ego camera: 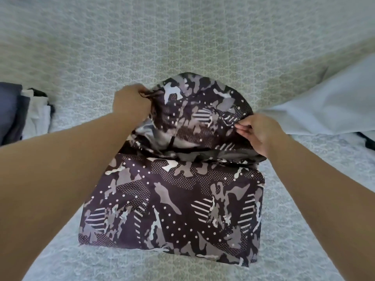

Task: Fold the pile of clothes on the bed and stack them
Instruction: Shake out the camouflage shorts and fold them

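Observation:
A dark camouflage-print garment point(172, 209) with grey patches, dots and stripes lies on the bed in front of me. Its near part is flat and roughly rectangular. Its far part is lifted and curls back toward me. My left hand point(129, 103) grips the lifted fabric at its left edge. My right hand point(257, 131) pinches the fabric at its right edge. Both forearms reach in from the bottom corners.
The bed cover point(182, 37) is pale with a fine lattice pattern and spreads all round. A stack of dark blue and white clothes point(22, 112) sits at the left edge. A light blue cloth point(328, 104) lies at the right, with a dark item point(367, 141) beside it.

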